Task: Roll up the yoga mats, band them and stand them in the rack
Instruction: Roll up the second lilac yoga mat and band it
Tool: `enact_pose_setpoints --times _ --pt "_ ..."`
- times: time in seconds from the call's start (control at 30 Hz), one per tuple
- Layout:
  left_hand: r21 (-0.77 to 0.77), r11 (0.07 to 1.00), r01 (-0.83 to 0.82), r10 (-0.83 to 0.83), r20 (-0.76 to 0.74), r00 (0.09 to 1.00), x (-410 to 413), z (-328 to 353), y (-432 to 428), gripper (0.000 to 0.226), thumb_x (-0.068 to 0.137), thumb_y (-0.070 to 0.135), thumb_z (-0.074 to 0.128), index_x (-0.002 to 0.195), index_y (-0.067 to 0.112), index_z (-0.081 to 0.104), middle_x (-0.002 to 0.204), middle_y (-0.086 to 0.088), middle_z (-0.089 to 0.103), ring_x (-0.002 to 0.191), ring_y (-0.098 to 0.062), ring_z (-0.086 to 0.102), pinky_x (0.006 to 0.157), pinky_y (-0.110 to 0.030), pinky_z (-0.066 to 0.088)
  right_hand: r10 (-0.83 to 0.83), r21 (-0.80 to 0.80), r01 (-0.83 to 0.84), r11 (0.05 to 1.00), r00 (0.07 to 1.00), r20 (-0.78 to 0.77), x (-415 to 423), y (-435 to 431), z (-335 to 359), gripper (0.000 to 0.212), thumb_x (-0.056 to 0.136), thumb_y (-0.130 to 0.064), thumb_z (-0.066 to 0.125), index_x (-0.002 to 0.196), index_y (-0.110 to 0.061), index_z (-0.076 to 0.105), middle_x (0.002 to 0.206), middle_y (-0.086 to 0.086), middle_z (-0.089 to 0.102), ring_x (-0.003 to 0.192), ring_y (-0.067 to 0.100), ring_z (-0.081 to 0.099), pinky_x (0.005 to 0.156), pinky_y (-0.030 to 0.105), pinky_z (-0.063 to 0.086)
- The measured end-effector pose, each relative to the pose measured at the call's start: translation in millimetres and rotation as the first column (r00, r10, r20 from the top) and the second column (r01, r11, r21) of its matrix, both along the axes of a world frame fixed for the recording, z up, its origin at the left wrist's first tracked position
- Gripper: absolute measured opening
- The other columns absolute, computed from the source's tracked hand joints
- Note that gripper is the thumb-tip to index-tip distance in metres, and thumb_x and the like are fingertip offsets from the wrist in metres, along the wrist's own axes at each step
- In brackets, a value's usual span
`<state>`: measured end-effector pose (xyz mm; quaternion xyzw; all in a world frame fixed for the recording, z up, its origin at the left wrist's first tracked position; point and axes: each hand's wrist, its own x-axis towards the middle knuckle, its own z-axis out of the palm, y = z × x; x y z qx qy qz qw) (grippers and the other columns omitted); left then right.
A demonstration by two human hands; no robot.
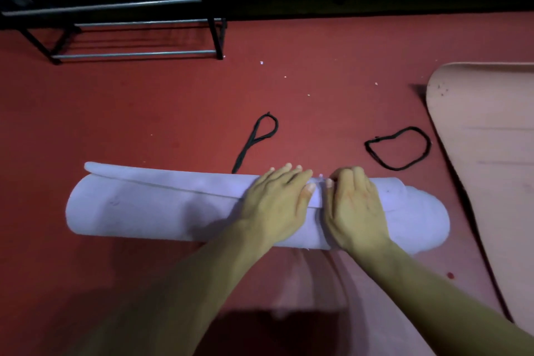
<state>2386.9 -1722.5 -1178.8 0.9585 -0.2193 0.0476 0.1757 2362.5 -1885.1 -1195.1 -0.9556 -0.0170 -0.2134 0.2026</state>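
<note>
A black metal rack (pixel 135 53) is standing far left. On the red floor (pixel 144 113), a rolled lavender yoga mat (pixel 150 205) is lying near centre. One black band (pixel 255 138) is lying just beyond it. The left hand (pixel 274 202) is pressing the roll with straight fingers, and the right hand (pixel 355 205) is curling its fingers over the roll. A second band (pixel 397 167) is lying farther right, beside a flat pink mat (pixel 485 153).

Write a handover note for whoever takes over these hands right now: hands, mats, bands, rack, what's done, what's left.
Left hand: flat, pressing on the rolled purple mat, which lies on the floor.
Right hand: beside it on the roll, fingers curled.
The left band and right band lie loose just beyond the roll. Neither is fitted.
The pink mat lies flat at the right. The rack stands far left, with no mat visible in it.
Done: purple mat rolled.
Left: band it, rack it, then roll, band and rack the pink mat.
</note>
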Motion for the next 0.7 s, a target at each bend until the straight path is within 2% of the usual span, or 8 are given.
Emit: enact_pose_setpoints --times 0.07,0.13,0.23,0.33,0.4,0.47,0.57,0.7 --pt "0.01 0.998 0.063 -0.064 0.045 0.997 -1 -5 -17 0.048 0.101 0.037 0.031 0.125 0.02 0.07 0.127 0.001 0.07 0.122 -0.02 0.064 0.103 -0.042 0.05 0.089 -0.091 -0.086 0.992 0.995 0.037 -6 -9 -3 0.027 0.102 -0.014 0.038 0.087 -0.004 0.058 0.083 0.012 0.052 0.078 0.031 0.047 0.069 0.05 0.043" --pt "0.114 0.989 0.097 -0.109 0.105 0.988 -5 -10 -22 0.046 0.1 0.036 0.034 0.123 0.023 0.072 0.126 0.004 0.071 0.116 -0.019 0.067 0.098 -0.041 0.054 0.114 -0.165 -0.109 0.98 0.993 0.02 -17 -21 -6 0.027 0.103 -0.014 0.04 0.094 -0.001 0.063 0.092 0.015 0.058 0.086 0.034 0.052 0.075 0.052 0.046" --pt "0.145 0.985 0.091 -0.116 0.173 0.978 -13 -16 -18 0.044 0.1 0.038 0.038 0.125 0.021 0.071 0.128 0.004 0.07 0.115 -0.021 0.067 0.098 -0.043 0.053 -0.106 -0.151 0.101 0.983 0.994 -0.028 -39 -39 -8 0.033 0.103 -0.031 0.041 0.104 -0.007 0.064 0.117 0.018 0.06 0.107 0.036 0.056 0.093 0.048 0.04" --pt "0.116 0.99 0.082 -0.105 0.206 0.973 -15 -17 -20 0.041 0.101 0.034 0.039 0.124 0.02 0.07 0.126 0.004 0.07 0.116 -0.022 0.066 0.098 -0.045 0.052 -0.348 -0.02 0.35 0.936 0.92 -0.179 -52 -53 -8 0.051 0.098 -0.052 0.039 0.123 -0.011 0.055 0.139 0.017 0.045 0.136 0.038 0.039 0.11 0.053 0.026" --pt "0.089 0.99 0.105 -0.122 0.21 0.97 -14 -16 -23 0.039 0.1 0.03 0.04 0.12 0.017 0.071 0.123 0.001 0.071 0.116 -0.024 0.066 0.099 -0.046 0.05 -0.385 0.062 0.416 0.907 0.88 -0.279 -55 -55 -10 0.061 0.097 -0.06 0.034 0.135 -0.014 0.046 0.148 0.014 0.035 0.148 0.033 0.022 0.119 0.055 0.015" --pt "0.036 0.995 0.097 -0.102 0.192 0.976 -11 -11 -31 0.037 0.096 0.029 0.043 0.111 0.011 0.073 0.119 -0.003 0.072 0.116 -0.028 0.066 0.103 -0.046 0.045 -0.369 0.114 0.407 0.906 0.893 -0.26 -57 -55 -11 0.063 0.098 -0.059 0.034 0.137 -0.011 0.044 0.15 0.014 0.036 0.149 0.03 0.019 0.121 0.056 0.011" --pt "-0.026 0.996 0.08 -0.079 0.031 0.996 -9 6 -66 0.044 0.093 0.037 0.036 0.1 0.011 0.071 0.127 -0.009 0.068 0.124 -0.03 0.06 0.111 -0.042 0.035 -0.351 0.264 0.384 0.885 0.922 -0.165 -59 -58 -10 0.056 0.099 -0.048 0.041 0.13 -0.002 0.05 0.141 0.018 0.047 0.137 0.028 0.032 0.118 0.06 0.027" --pt "-0.128 0.975 0.182 -0.208 -0.235 0.949 -5 21 -125 0.061 0.092 0.042 0.021 0.129 0.014 0.061 0.144 -0.005 0.056 0.136 -0.022 0.048 0.111 -0.036 0.034 -0.309 0.412 0.366 0.835 0.93 -0.199 -65 -65 -8 0.059 0.097 -0.044 0.04 0.13 0.003 0.051 0.142 0.018 0.044 0.133 0.024 0.035 0.114 0.046 0.033"
